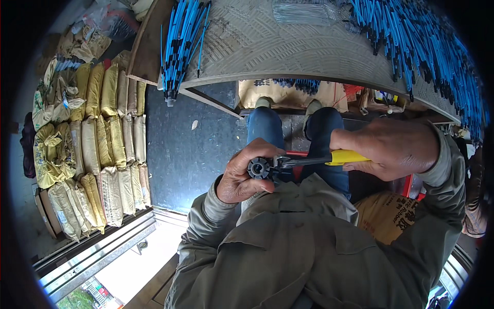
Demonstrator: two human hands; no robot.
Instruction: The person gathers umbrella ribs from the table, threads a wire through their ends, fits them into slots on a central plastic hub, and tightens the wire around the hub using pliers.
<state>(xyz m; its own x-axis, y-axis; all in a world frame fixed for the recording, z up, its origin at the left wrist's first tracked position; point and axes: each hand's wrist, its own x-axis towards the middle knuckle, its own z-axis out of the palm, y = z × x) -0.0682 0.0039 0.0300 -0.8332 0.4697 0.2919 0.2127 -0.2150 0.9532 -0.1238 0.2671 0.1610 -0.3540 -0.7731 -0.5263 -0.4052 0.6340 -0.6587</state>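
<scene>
Above my lap, my left hand [237,175] is closed around a dark round part [259,168] with a slotted, toothed rim and a hole at its centre. Yellow-handled pliers [304,161] are gripped in my right hand [396,148], which is wrapped round the handles. The jaws of the pliers point left and meet the right side of the round part, close to my left fingertips. Whether the jaws bite on something there cannot be made out. My left fingers hide the underside of the part.
Ahead stands a grey patterned table [247,51] with a bundle of blue-and-black rods [186,41] at left and a larger pile of blue rods [411,46] at right. Stacked yellow-brown sacks [98,139] line the left. A printed sack [383,213] lies right of my lap.
</scene>
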